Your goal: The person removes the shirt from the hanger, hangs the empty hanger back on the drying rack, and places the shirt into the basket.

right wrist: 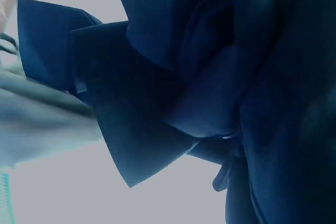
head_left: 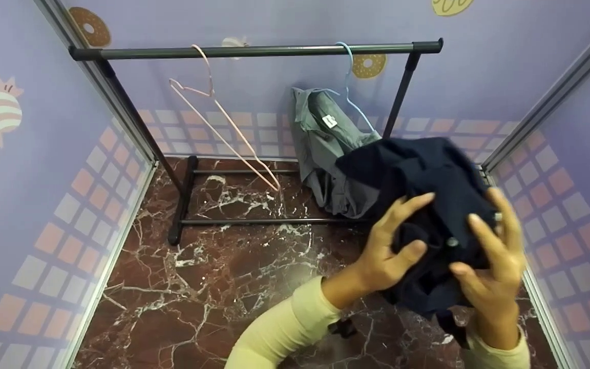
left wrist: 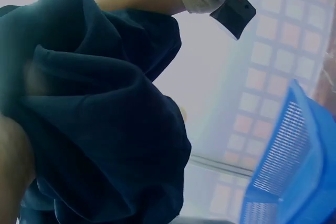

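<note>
A bunched navy shirt (head_left: 428,174) with a button on it is held up in front of the rack's right side. My left hand (head_left: 384,251) holds it from the near left, thumb and index finger spread over the cloth, other fingers hidden. On its right side my right hand (head_left: 500,266) grips it with bent fingers, thumb toward the button. Loose folds of the shirt (left wrist: 105,129) fill much of the left wrist view. In the right wrist view a pointed, collar-like flap of the shirt (right wrist: 131,98) hangs down. Neither hand's fingers show clearly there.
A black clothes rack (head_left: 274,51) stands on the marbled floor (head_left: 197,287). On its bar hang a bare pink hanger (head_left: 233,125) and a blue hanger (head_left: 349,77) with a grey-green garment (head_left: 320,138), partly behind the shirt. The left wrist view shows a blue basket (left wrist: 315,156).
</note>
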`<control>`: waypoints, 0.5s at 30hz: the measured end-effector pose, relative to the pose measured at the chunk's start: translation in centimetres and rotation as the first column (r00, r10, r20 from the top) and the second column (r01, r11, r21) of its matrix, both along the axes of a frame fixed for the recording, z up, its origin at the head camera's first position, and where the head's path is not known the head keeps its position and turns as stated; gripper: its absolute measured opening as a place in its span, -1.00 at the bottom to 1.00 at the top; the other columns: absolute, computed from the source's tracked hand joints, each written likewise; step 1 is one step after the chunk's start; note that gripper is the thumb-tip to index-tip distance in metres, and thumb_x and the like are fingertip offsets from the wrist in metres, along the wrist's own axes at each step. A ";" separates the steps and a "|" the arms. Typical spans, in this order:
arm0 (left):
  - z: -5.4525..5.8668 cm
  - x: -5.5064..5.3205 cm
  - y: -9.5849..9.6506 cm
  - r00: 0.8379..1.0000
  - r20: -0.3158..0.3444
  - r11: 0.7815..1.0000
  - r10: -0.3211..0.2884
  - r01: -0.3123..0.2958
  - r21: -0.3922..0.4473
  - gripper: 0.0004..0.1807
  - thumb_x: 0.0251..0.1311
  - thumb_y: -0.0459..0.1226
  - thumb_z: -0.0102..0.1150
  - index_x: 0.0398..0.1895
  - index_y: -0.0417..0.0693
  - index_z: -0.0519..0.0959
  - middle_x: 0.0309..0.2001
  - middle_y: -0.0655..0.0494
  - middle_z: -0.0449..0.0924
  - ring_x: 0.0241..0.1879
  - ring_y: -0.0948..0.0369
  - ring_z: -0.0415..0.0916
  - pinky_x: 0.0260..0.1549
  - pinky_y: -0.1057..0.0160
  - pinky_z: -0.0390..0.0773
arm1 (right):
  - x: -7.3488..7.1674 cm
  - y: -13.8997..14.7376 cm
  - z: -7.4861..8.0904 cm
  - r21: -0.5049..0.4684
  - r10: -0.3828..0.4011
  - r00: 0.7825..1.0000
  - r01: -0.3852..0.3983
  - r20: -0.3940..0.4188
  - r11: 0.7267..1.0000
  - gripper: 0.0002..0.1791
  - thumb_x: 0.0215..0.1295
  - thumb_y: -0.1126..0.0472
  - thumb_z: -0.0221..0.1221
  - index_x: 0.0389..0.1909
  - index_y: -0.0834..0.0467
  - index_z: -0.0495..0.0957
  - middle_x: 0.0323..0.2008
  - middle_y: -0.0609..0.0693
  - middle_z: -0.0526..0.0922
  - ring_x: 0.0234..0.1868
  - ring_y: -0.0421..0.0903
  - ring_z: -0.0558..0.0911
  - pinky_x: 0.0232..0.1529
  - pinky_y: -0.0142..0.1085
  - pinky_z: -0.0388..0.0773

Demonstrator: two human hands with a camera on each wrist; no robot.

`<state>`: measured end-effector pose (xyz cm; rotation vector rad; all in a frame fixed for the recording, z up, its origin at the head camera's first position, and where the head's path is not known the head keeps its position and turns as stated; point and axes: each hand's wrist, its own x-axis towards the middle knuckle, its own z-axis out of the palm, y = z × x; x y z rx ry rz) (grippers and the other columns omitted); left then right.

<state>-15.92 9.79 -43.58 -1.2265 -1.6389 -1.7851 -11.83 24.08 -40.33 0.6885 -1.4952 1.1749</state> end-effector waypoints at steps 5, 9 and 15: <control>2.2 -0.9 1.4 0.995 -0.066 0.996 -0.081 0.078 -0.043 -0.19 0.53 0.19 -0.20 0.39 -0.40 0.26 0.38 -0.37 0.36 0.38 0.10 0.39 0.43 0.16 0.42 | 0.4 0.4 2.1 -0.092 -0.094 0.993 0.087 -0.073 0.992 -0.36 0.16 -0.30 0.39 -0.04 0.18 0.74 0.21 0.52 0.50 0.29 0.35 0.54 0.44 0.02 0.46; 3.2 -2.2 2.7 0.986 -0.043 0.986 -0.164 0.162 -0.043 -0.32 0.50 -0.03 -0.06 0.40 -0.43 0.23 0.41 -0.37 0.33 0.39 0.20 0.34 0.45 0.18 0.38 | -0.1 1.3 3.0 -0.120 -0.172 0.984 0.166 -0.048 0.979 -0.32 0.09 -0.36 0.39 -0.08 0.17 0.75 0.21 0.52 0.50 0.31 0.38 0.51 0.46 0.08 0.42; 2.8 -4.6 5.0 0.957 0.115 0.964 -0.265 0.264 0.020 -0.35 0.34 -0.49 0.01 0.48 -0.43 0.14 0.48 -0.40 0.23 0.47 0.34 0.21 0.54 0.18 0.24 | -2.4 4.6 1.6 -0.026 -0.225 0.972 0.228 0.071 0.973 -0.16 0.05 -0.44 0.36 -0.04 0.27 0.72 0.27 0.48 0.49 0.36 0.37 0.47 0.50 0.09 0.35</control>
